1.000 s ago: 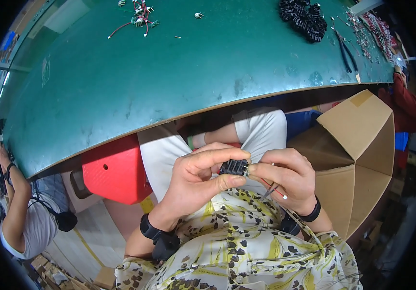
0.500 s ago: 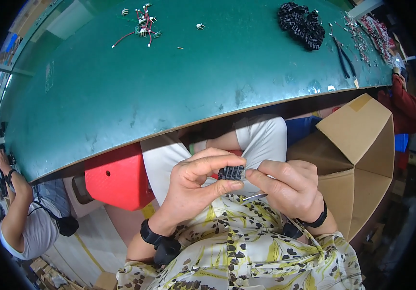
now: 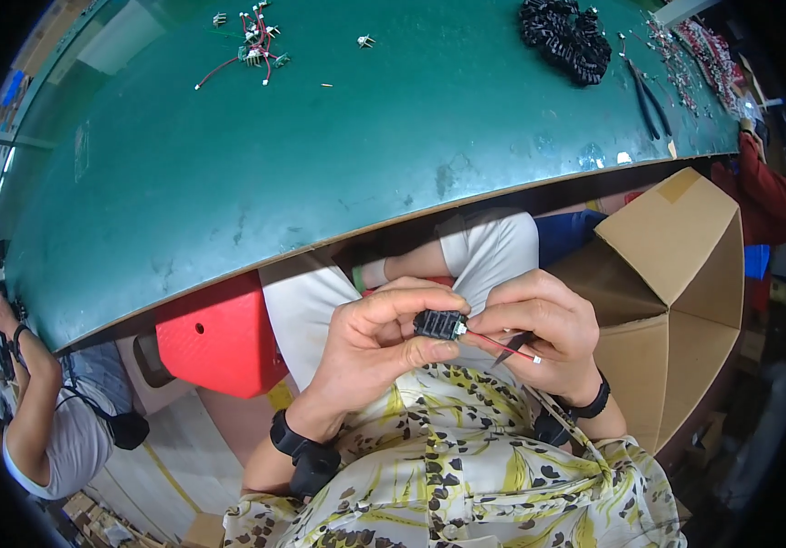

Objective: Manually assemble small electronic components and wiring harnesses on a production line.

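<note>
Between the thumb and fingers of my left hand (image 3: 376, 333) is a small black ribbed block (image 3: 436, 324). A white connector (image 3: 461, 329) sits at its right end, and a thin red wire lead (image 3: 501, 346) runs from there to a white plug at its free end. My right hand (image 3: 548, 329) is closed, its thumb and fingertips pinched beside the connector. Tucked in that hand, a slim pointed metal tool (image 3: 514, 348) sticks out below the fingers, crossing the wire; its exact kind is unclear. Both hands are above my lap, in front of the table edge.
On the green table (image 3: 228, 164) are a cluster of red-wired connectors (image 3: 256, 46), a loose connector (image 3: 366, 41), a black pile of parts (image 3: 566, 41) and pliers (image 3: 648, 100). A cardboard box (image 3: 667, 338) stands open at right, a red stool (image 3: 219, 338) at left. Co-workers sit at both sides.
The red wire lead now shows at the block's right end. My right hand has turned, and the pointed tool has swung upward. The view has shifted slightly.
</note>
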{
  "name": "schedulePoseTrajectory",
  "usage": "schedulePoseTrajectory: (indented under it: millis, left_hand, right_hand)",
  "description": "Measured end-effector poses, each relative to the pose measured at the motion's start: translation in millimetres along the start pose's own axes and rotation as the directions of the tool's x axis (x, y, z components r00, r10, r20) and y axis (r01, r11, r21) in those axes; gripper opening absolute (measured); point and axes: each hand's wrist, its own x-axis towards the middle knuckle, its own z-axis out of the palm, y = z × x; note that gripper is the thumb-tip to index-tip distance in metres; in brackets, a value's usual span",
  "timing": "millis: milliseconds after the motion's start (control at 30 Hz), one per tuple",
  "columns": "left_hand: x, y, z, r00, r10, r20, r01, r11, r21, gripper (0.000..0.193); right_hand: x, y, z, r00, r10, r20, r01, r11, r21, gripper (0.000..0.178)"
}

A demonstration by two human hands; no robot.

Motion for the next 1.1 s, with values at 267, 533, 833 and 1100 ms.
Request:
schedulePoseTrajectory:
  millis: [267, 533, 833, 1100]
  left_hand:
    - [3.3, 8.3, -5.3, 0.993, 0.119, 0.011, -0.112, 0.9, 0.421, 0.034]
    - [-0.9, -3.4, -2.4, 0.989, -0.131, -0.065, 0.124, 0.987, -0.101, 0.05]
    - [-0.3, -0.9, -1.2, 0.972, -0.234, -0.006, 0.225, 0.939, -0.261, 0.055]
    - [-1.1, -1.0, -3.7, 0.951, -0.291, -0.107, 0.192, 0.824, -0.532, 0.031]
  right_hand:
    - [0.1, 1.4, 2.6, 0.999, 0.034, 0.028, -0.032, 0.997, -0.077, 0.022]
    - [5.7, 1.5, 1.5, 0.994, 0.092, 0.056, -0.097, 0.991, 0.095, 0.027]
    - [5.7, 6.2, -2.8, 0.966, 0.156, 0.206, -0.193, 0.965, 0.175, 0.042]
    - [9.7, 0.2, -8.8, 0.988, 0.091, 0.121, -0.078, 0.991, -0.11, 0.04]
